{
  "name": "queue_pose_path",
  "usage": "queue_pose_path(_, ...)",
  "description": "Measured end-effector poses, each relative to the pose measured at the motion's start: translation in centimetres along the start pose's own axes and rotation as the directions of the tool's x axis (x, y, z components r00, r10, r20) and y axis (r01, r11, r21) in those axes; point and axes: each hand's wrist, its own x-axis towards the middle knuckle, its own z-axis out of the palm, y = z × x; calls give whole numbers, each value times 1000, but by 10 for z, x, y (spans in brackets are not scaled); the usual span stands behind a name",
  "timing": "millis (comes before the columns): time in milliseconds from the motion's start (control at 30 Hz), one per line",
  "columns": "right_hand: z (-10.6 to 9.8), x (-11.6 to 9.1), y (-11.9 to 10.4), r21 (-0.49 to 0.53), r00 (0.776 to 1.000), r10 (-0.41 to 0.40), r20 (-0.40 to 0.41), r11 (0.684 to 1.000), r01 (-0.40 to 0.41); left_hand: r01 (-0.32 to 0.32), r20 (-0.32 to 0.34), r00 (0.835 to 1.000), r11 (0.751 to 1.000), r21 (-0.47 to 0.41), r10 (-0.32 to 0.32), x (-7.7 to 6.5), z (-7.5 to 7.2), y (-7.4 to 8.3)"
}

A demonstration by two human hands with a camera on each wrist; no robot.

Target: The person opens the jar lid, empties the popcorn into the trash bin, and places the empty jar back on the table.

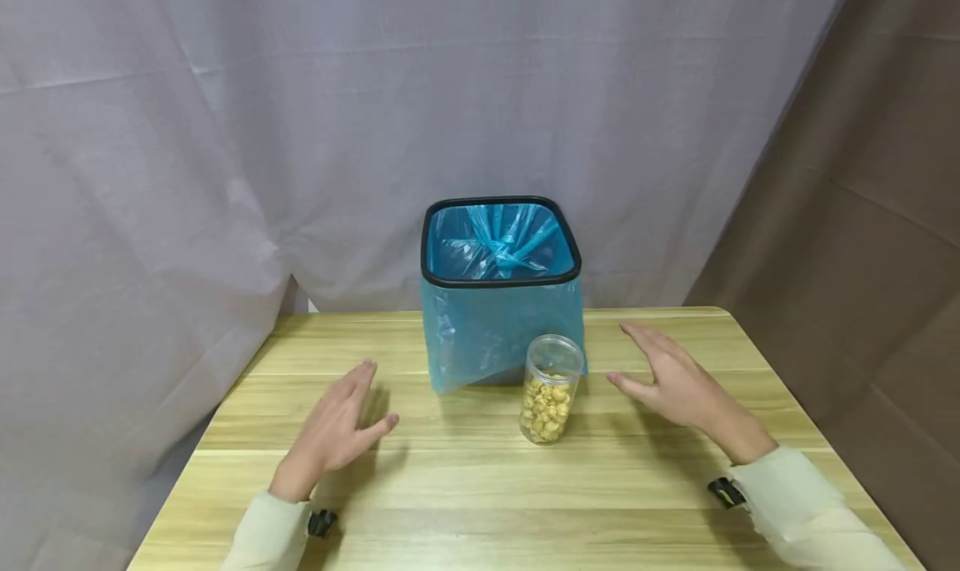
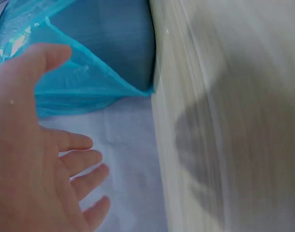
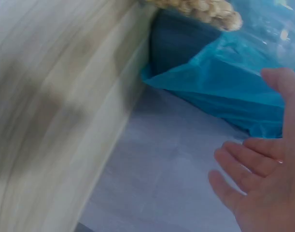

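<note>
A clear plastic jar (image 1: 549,400), partly filled with yellow popcorn (image 1: 546,408), stands on the table in front of a trash can. The trash can has a black rim (image 1: 501,283) and a blue plastic bag (image 1: 480,329) lining it and hanging over its sides. To the left of the bin, my left hand (image 1: 337,425) hovers over the table, fingers extended and thumb apart, holding nothing. My right hand (image 1: 678,383) is held likewise right of the jar, thumb pointing toward it. The popcorn (image 3: 205,10) shows at the top of the right wrist view.
The wooden table (image 1: 465,504) ends at the back against a grey curtain (image 1: 480,96). A brown cloth (image 1: 862,246) hangs along the right side. Black straps (image 1: 726,493) show at both sleeves.
</note>
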Motion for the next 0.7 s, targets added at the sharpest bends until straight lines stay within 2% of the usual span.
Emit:
queue_pose_path(167, -13, -1, -8, 77, 999, -8, -39, 997, 11, 28, 74, 997, 983, -183, -14, -6, 2, 10)
queue_pose_path(367, -24, -1, -18, 132, 999, -25, -45, 991, 30, 59, 157, 988, 929, -366, -1, -8, 6, 27)
queue_pose_path(700, -23, 9, -36, 200, 997, -78, -27, 976, 82, 7, 135, 988, 840, -543, 80, 0, 27, 57)
